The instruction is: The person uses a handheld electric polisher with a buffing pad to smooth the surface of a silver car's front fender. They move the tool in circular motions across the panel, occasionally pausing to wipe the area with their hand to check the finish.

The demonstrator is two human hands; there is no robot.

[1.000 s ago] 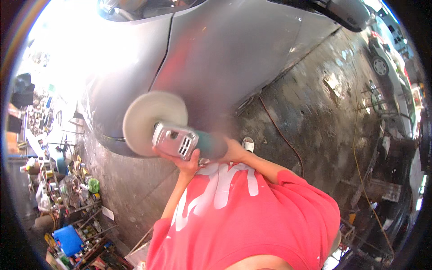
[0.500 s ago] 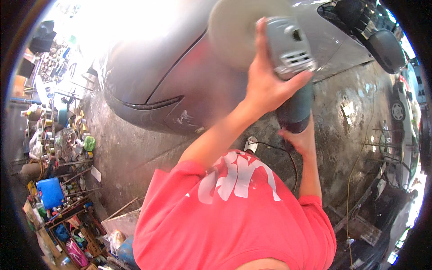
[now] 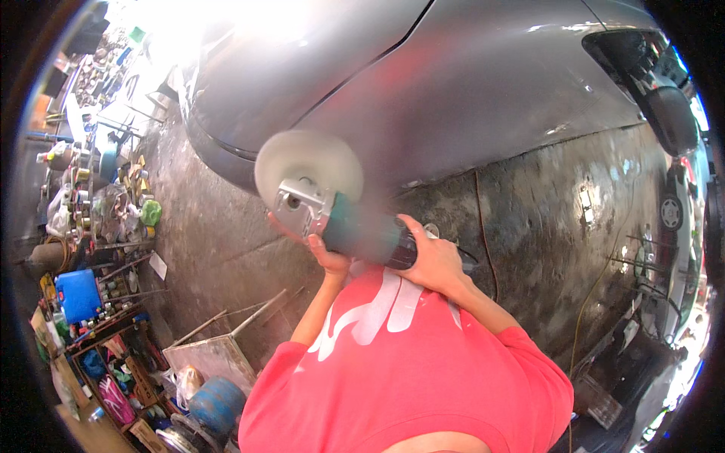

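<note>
**Inspector:** One polisher (image 3: 343,226) is being held in both hands, clear of the car (image 3: 468,98). The right hand (image 3: 432,260) is wrapping fully round the rear of the green body, fingers closed tight on it, by the look of it to carry the weight and steer. The left hand (image 3: 321,253) is cupping the underside just behind the metal head, fingers curled and closed against it, probably to steady the front end.

**Clerk:** Where is the tool sitting relative to the panel?

**Inspector:** It is hanging in front of the person's chest, between the red shirt (image 3: 408,362) and the grey bodywork. The single round pad (image 3: 308,170) is facing up and away toward the car's lower edge; I cannot tell whether it is touching the paint, though it appears to be just short of it. The pad is blurring, so I judge it to be spinning.

**Clerk:** Counts?

**Inspector:** One polisher, one pad, two hands on it. One cable (image 3: 483,226) is running across the wet floor (image 3: 226,241) near the right hand. One car wheel (image 3: 668,215) is showing at the far right. One blue can (image 3: 78,294) is standing by the cluttered shelves (image 3: 98,355) on the left; the small items there are too many and too blurred to count.
</note>
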